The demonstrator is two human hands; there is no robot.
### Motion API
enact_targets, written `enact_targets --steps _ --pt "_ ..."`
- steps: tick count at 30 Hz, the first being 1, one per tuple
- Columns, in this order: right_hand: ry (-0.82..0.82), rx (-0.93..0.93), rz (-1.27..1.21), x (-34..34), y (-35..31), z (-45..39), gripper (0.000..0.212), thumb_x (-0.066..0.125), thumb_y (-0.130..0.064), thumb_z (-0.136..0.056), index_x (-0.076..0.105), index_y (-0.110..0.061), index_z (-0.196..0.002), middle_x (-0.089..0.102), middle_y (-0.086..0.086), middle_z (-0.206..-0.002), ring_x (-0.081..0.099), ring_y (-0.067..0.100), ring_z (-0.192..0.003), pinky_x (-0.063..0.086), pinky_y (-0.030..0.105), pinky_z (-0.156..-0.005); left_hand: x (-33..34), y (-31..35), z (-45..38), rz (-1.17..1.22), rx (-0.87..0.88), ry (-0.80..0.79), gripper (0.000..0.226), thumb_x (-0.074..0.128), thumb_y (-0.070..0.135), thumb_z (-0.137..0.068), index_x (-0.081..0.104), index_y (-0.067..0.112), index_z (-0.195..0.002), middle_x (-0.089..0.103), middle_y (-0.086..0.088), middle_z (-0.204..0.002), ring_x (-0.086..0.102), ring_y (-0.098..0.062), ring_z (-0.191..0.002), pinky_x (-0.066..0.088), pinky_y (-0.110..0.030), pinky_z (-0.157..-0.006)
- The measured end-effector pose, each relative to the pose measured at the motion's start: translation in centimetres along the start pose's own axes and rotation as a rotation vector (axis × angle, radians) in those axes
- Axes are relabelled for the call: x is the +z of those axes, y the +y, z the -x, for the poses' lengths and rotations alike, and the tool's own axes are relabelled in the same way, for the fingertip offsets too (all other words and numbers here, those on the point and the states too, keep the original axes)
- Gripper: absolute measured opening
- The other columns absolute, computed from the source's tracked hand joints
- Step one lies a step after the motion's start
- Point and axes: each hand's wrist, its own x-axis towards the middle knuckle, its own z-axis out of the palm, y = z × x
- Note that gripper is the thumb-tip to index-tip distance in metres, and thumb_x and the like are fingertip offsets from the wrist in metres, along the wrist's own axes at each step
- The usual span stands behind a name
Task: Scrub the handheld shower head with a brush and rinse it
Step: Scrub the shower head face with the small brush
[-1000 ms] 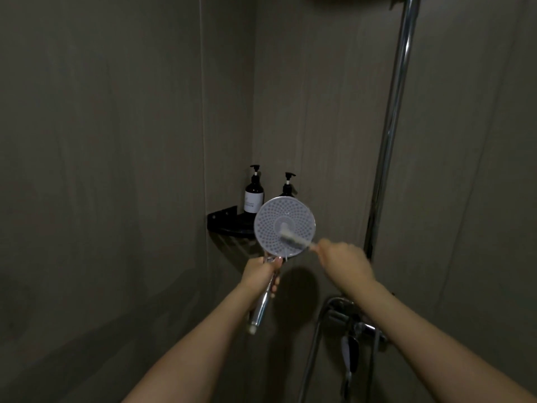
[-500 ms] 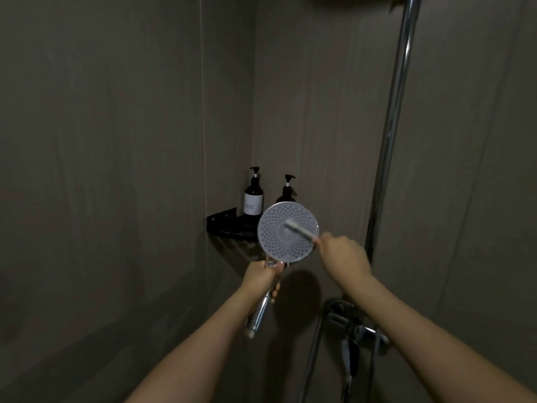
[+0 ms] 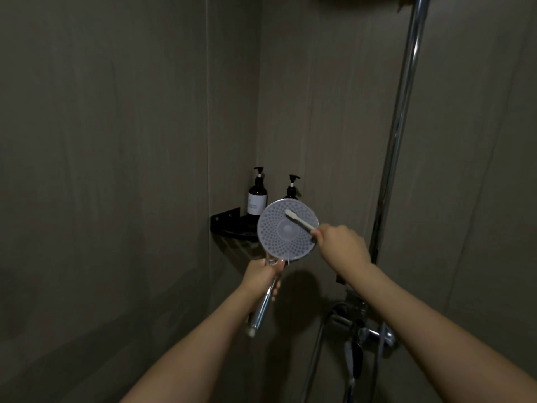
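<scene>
A round handheld shower head with a dotted grey face points toward me, held up in front of the shower corner. My left hand is closed around its chrome handle just below the disc. My right hand grips a small white brush by its handle. The brush head rests on the upper part of the disc's face, slanting up to the left.
Two dark pump bottles stand on a black corner shelf behind the shower head. A chrome riser pipe runs up the right wall. The mixer tap and hose sit low at the right.
The brush head has moved from the centre of the disc up to its upper part. My right hand and the shower head have risen slightly.
</scene>
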Motion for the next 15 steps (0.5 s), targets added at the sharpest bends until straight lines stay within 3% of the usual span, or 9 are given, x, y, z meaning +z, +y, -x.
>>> enact_targets --steps 5,10,15 --pt "-0.054 -0.005 0.171 -1.3 2.2 0.9 0.041 0.029 -0.040 -0.099 0.060 -0.012 -0.103 0.063 0.010 -0.089 0.063 0.028 -0.079 0.046 0.033 -0.063 -1.2 0.2 -0.1 -0.041 0.019 -0.019 0.027 0.056 0.018 -0.090 0.050 0.009 -0.065 0.045 -0.004 -0.039 0.038 -0.013 -0.027 0.033 -0.017 -0.035" --pt "-0.086 -0.092 0.099 -0.4 -1.3 0.4 0.034 0.035 -0.038 -0.098 0.061 -0.014 -0.099 0.066 0.008 -0.088 0.065 0.023 -0.076 0.053 0.035 -0.064 -0.1 0.4 0.1 -0.088 0.018 -0.070 0.026 0.056 0.020 -0.090 0.051 0.010 -0.066 0.047 -0.004 -0.042 0.040 -0.013 -0.029 0.034 -0.018 -0.038" --pt "-0.005 0.060 0.078 -1.3 2.3 1.0 0.042 0.030 -0.038 -0.099 0.062 -0.010 -0.096 0.064 0.012 -0.086 0.063 0.030 -0.078 0.050 0.036 -0.065 -1.4 2.1 0.0 -0.194 0.062 -0.079 0.019 0.053 0.019 -0.092 0.050 0.008 -0.076 0.048 -0.008 -0.056 0.043 -0.012 -0.039 0.036 -0.021 -0.041"
